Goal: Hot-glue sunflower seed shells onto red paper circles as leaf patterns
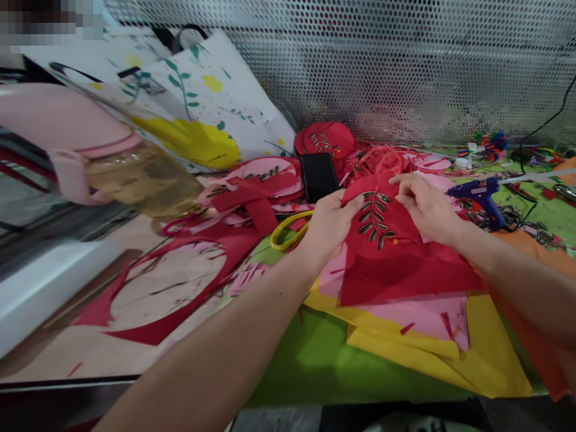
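Note:
A red round piece [351, 192] bears a leaf pattern of sunflower-seed-like shapes, with a small orange spot at the lower end of its stem. My left hand [330, 223] pinches its left edge, thumb on top. At the upper right of the same piece is my right hand [423, 207], its fingers bent and pressed together near the edge; whatever lies between the fingertips is too small to make out. Beneath lie a red sheet [405, 279], pink sheets [427, 315] and yellow sheets [490, 348].
A blue glue gun [481, 195] lies right, beside scattered seeds [513, 216]. Behind are a black phone [318, 177] and red decorated rounds [324, 139]. Yellow-handled scissors [288, 231] sit by my left forearm. Left are a pink-lidded jug [144, 174], red cut-outs [171, 324] and a floral bag [216, 90].

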### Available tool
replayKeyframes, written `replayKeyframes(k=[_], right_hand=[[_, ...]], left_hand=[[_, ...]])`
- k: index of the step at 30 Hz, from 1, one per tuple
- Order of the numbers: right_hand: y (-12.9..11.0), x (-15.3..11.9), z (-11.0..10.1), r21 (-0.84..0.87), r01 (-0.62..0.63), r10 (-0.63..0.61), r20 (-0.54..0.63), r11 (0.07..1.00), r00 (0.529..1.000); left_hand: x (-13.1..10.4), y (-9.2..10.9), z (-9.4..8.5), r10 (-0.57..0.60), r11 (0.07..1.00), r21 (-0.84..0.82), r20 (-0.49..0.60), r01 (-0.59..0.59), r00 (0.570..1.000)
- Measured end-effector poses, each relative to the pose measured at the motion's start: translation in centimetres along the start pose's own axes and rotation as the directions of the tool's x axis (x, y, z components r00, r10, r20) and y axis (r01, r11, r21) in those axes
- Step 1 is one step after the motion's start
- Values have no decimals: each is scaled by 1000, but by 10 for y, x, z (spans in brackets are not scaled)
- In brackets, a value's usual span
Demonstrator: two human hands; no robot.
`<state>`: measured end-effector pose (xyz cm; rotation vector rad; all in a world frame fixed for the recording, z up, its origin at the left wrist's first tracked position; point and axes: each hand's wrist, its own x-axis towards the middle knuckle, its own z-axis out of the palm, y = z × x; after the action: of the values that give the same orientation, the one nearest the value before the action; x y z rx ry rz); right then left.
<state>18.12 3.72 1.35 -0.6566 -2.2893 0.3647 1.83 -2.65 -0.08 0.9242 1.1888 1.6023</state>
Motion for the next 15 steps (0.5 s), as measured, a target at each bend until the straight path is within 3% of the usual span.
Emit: replayKeyframes(k=[8, 12, 15], right_hand=[[2, 0, 1, 349, -44, 16, 83, 936, 996], [5, 2, 1, 311, -75, 72, 22, 947, 997], [4, 3, -2, 140, -154, 154, 10, 978, 988]], left_hand=[[0, -1, -1, 26, 999, 35, -14, -25, 1000], [1, -1, -1, 43, 999, 9, -47, -43, 998], [2, -2, -2, 59, 998, 9, -61, -58, 996]])
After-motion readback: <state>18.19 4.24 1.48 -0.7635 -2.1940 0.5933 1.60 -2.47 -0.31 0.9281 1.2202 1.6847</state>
